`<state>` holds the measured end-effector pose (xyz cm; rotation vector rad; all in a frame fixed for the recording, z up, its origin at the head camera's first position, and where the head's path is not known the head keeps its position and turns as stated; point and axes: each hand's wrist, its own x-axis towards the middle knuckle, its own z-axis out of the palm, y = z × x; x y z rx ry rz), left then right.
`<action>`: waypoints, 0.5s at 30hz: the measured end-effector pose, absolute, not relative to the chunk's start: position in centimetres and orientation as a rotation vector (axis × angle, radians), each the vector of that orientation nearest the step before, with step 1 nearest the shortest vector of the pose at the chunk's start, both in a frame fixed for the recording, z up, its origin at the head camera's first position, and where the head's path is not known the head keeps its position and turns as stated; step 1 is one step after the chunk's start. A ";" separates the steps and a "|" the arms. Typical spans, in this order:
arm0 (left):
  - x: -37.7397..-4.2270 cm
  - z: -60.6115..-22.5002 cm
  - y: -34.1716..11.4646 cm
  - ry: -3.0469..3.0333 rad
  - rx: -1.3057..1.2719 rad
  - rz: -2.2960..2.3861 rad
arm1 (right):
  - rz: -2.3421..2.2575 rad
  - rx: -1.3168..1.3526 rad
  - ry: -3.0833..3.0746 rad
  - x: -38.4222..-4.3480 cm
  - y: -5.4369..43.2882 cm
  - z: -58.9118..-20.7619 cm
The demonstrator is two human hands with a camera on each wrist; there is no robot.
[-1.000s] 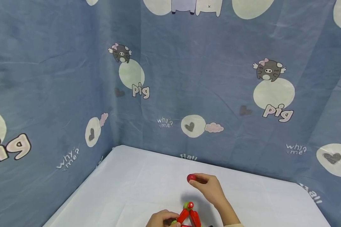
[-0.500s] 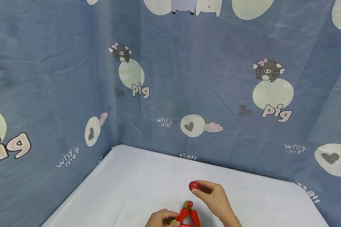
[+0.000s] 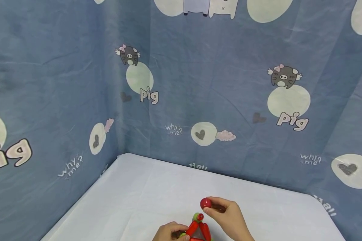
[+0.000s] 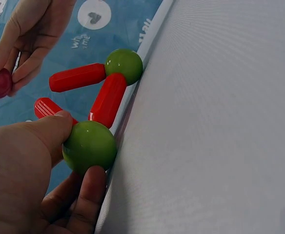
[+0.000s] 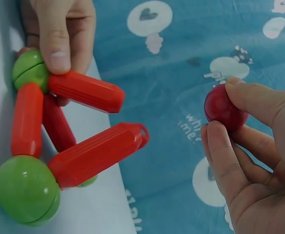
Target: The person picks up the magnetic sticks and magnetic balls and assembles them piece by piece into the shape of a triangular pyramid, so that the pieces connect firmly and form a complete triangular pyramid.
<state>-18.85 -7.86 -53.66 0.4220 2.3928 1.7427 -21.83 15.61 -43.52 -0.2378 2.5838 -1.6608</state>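
My right hand pinches a glossy red ball between thumb and fingertips, in the air apart from the rods. The left hand grips a green ball at one corner of a magnetic-style frame of red rods and green balls on the table. Red rods join the corners into a triangle. In the right wrist view, one red rod juts from the near green ball, and another red rod from the gripped one; their far ends are free. A third green ball is mostly hidden there.
A white cloth covers the table. Behind it and to the left hangs a blue patterned curtain, meeting the table along its back and left edges.
The right hand has brought the red ball lower in the head view, nearer the top of the frame of rods. My left hand stays on its green ball, with little movement.
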 end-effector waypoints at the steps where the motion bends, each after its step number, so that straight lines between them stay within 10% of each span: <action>1: -18.9 -53.7 -7.9 2.389 0.429 1.747 | -1.649 -0.231 2.583 -21.8 15.6 -43.5; 15: -18.8 -53.8 -7.9 2.370 0.476 1.782 | -1.609 -0.256 2.571 -21.5 15.6 -44.1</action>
